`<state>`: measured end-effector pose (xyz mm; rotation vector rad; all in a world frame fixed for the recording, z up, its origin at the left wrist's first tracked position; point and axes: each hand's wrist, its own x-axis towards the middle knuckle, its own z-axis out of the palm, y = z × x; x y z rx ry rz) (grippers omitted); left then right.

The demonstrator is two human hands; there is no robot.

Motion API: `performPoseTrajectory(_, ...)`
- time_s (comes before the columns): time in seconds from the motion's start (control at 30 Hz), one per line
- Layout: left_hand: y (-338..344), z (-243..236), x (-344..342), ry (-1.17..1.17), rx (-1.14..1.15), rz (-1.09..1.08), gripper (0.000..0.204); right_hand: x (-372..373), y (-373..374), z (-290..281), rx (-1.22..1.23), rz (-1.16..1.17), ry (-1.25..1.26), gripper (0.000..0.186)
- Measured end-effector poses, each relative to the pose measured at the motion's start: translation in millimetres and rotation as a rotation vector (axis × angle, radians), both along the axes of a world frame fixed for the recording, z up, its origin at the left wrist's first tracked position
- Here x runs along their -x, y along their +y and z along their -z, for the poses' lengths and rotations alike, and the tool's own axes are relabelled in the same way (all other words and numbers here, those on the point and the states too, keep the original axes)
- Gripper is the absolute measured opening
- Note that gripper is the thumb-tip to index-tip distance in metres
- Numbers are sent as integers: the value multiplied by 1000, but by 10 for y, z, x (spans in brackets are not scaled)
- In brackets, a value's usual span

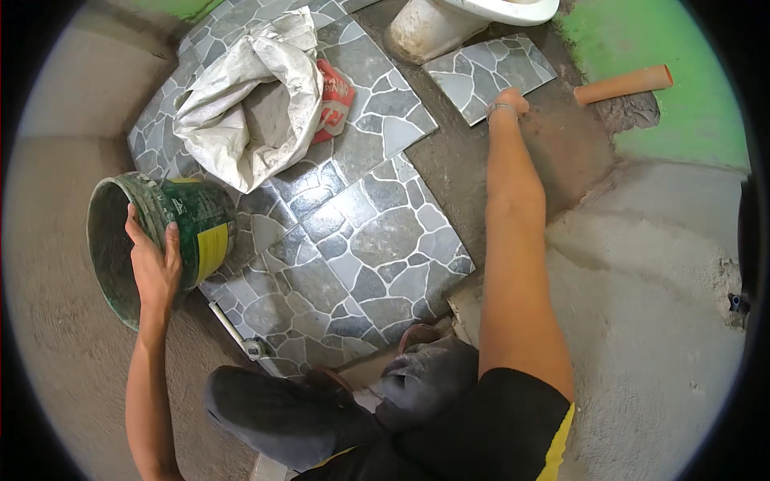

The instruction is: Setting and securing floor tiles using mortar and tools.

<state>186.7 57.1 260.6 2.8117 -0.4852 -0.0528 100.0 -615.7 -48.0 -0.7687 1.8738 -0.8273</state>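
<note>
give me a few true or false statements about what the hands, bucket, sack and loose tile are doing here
1. The left hand grips the rim of a green bucket tipped on its side. True.
2. The right hand rests on the white sack. False: it presses the near edge of a loose stone-pattern tile.
3. The sack sits on the laid tiles. True.
4. The orange pipe lies inside the bucket. False: it lies on the floor to the right of the loose tile.
5. The loose tile lies beside the white toilet base. True.
</note>
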Motion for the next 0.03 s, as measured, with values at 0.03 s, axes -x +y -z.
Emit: performPoseTrajectory(0.03,2,-12,-2,33,32,-11,75,5,40,-72,-4,-85,-78,59)
